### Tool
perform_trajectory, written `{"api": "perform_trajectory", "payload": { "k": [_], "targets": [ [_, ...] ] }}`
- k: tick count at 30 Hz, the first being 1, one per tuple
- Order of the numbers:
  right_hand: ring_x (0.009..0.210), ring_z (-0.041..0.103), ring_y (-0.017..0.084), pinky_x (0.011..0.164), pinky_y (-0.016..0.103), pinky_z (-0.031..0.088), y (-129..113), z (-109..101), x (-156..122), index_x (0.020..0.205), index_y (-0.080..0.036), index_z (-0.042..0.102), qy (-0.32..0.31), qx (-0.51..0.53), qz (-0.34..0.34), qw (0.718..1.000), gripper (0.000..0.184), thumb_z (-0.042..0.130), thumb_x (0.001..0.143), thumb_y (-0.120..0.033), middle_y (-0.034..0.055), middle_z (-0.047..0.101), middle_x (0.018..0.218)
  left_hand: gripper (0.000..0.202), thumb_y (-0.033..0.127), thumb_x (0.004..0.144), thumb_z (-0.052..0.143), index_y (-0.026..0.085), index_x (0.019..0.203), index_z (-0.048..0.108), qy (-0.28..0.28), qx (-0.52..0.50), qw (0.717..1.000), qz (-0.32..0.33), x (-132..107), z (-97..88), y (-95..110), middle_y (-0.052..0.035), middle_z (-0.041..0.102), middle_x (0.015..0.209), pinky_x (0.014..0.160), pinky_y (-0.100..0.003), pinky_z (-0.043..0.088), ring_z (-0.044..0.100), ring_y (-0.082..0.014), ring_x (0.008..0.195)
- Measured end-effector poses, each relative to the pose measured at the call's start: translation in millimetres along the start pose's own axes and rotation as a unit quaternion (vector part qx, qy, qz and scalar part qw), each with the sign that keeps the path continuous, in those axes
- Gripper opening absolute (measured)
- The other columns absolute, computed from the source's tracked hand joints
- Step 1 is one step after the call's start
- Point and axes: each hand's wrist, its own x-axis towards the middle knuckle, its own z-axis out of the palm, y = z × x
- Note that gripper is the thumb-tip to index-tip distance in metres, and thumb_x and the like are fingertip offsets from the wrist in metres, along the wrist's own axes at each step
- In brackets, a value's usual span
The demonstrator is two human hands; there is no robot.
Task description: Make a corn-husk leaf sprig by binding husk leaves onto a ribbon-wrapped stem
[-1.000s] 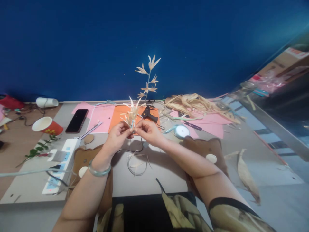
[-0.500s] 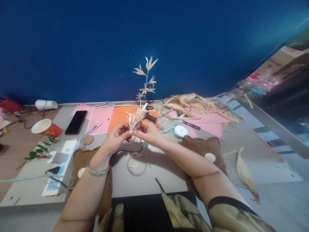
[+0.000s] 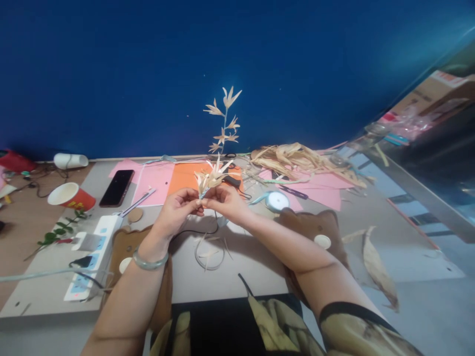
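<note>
The person's left hand (image 3: 180,211) and right hand (image 3: 229,203) meet over the middle of the grey-topped desk (image 3: 260,262), thumbs and forefingers pinching a small bunch of pointed, cream-coloured dried-husk petals (image 3: 212,177) by its pale blue-wrapped stem (image 3: 202,193). The fingertips of both hands come together at the stem's lower part; the petals rise above them and fan out, mostly over the right hand's knuckles. The other fingers of each hand curl inward.

Behind the bunch, toward the desk's far edge, lie a flat orange sheet (image 3: 181,177) and a black glue gun (image 3: 232,181), partly hidden by the petals. A taller spray of matching cream flowers (image 3: 222,135) stands upright near that edge, before the dark blue wall (image 3: 148,74). Right of the hands sits a white spool with pale blue ribbon (image 3: 277,201); beyond it, a heap of straw-coloured dry husks (image 3: 293,159) lies along the far edge.

Between the hands and the desk's near edge is a thin, pale wire coil (image 3: 211,268). The left forearm passes over a brown cushion (image 3: 119,242), beside a white power strip with blue socket panels (image 3: 95,254) near the near left corner.
</note>
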Motion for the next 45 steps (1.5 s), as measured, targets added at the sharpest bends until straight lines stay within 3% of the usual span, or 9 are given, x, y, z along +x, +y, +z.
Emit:
{"api": "perform_trajectory", "payload": {
  "k": [7, 12, 15, 21, 29, 35, 39, 45],
  "targets": [
    [0.065, 0.058, 0.014, 0.062, 0.027, 0.047, 4.6, 5.6, -1.1, 0.073, -0.013, 0.064, 0.027, 0.005, -0.001, 1.0, 0.031, 0.073, 0.069, -0.042, 0.0027, 0.064, 0.067, 0.028, 0.031, 0.066, 0.077, 0.013, 0.083, 0.064, 0.044, 0.097, 0.993, 0.058, -2.1, 2.3, 0.7, -0.0006, 0.065, 0.061, 0.057, -0.025, 0.053, 0.064, -0.0133, 0.054],
    [0.068, 0.058, 0.015, 0.068, 0.028, 0.048, 2.6, 4.1, -0.5, 0.078, -0.014, 0.065, 0.045, 0.027, -0.021, 0.998, 0.029, 0.07, 0.072, -0.042, 0.002, 0.065, 0.071, 0.03, 0.032, 0.063, 0.079, 0.013, 0.08, 0.063, 0.057, 0.061, 0.996, 0.042, -0.1, 2.2, -0.6, -0.0013, 0.066, 0.064, 0.061, -0.029, 0.056, 0.065, -0.0147, 0.056],
    [0.068, 0.058, 0.014, 0.068, 0.028, 0.047, 1.1, 3.8, -0.1, 0.077, -0.014, 0.065, 0.045, 0.033, -0.027, 0.998, 0.029, 0.072, 0.071, -0.041, 0.0019, 0.064, 0.071, 0.032, 0.033, 0.063, 0.079, 0.014, 0.082, 0.061, 0.042, 0.02, 0.999, 0.016, 1.3, 2.0, -2.5, 0.0005, 0.064, 0.063, 0.062, -0.028, 0.056, 0.064, -0.0129, 0.057],
    [0.058, 0.051, 0.011, 0.059, 0.025, 0.042, -1.2, 3.1, -0.1, 0.066, -0.013, 0.062, 0.052, 0.031, -0.027, 0.998, 0.031, 0.072, 0.07, -0.042, 0.0002, 0.058, 0.061, 0.027, 0.036, 0.07, 0.074, 0.013, 0.08, 0.062, -0.05, -0.037, 0.994, -0.094, 1.7, 2.9, -4.5, -0.0019, 0.064, 0.068, 0.055, -0.023, 0.053, 0.062, -0.0108, 0.055],
    [0.056, 0.048, 0.01, 0.053, 0.023, 0.038, -3.5, 3.1, -0.6, 0.066, -0.015, 0.059, 0.046, 0.026, -0.026, 0.998, 0.032, 0.072, 0.069, -0.043, -0.0004, 0.055, 0.061, 0.024, 0.031, 0.068, 0.075, 0.012, 0.073, 0.062, -0.074, -0.085, 0.984, -0.138, 2.8, -0.4, -1.8, -0.0012, 0.062, 0.064, 0.047, -0.018, 0.047, 0.058, -0.0085, 0.052],
    [0.057, 0.049, 0.009, 0.055, 0.023, 0.039, -3.4, 0.5, 1.6, 0.067, -0.015, 0.057, 0.037, 0.023, -0.02, 0.999, 0.032, 0.075, 0.065, -0.041, -0.0018, 0.054, 0.061, 0.024, 0.033, 0.071, 0.073, 0.012, 0.07, 0.06, -0.059, -0.096, 0.99, -0.084, 1.8, 3.4, -3.2, 0.0018, 0.056, 0.051, 0.04, -0.014, 0.036, 0.047, -0.0041, 0.041],
    [0.063, 0.053, 0.01, 0.062, 0.024, 0.043, -1.2, 2.2, 1.5, 0.072, -0.016, 0.058, 0.033, 0.061, -0.027, 0.997, 0.027, 0.074, 0.068, -0.037, -0.0014, 0.057, 0.066, 0.025, 0.034, 0.073, 0.071, 0.013, 0.069, 0.058, 0.006, -0.096, 0.995, -0.026, 0.6, 13.4, -8.7, 0.0036, 0.053, 0.047, 0.036, -0.014, 0.03, 0.042, -0.0032, 0.038],
    [0.067, 0.055, 0.011, 0.07, 0.027, 0.045, 12.7, 13.8, -1.1, 0.07, -0.018, 0.055, 0.09, 0.094, -0.066, 0.989, 0.023, 0.071, 0.071, -0.034, -0.0006, 0.058, 0.071, 0.024, 0.036, 0.078, 0.068, 0.015, 0.077, 0.056, 0.093, -0.04, 0.992, 0.08, -4.3, 25.6, -20.1, 0.0048, 0.054, 0.05, 0.04, -0.016, 0.036, 0.044, -0.0046, 0.04]
  ]
}}
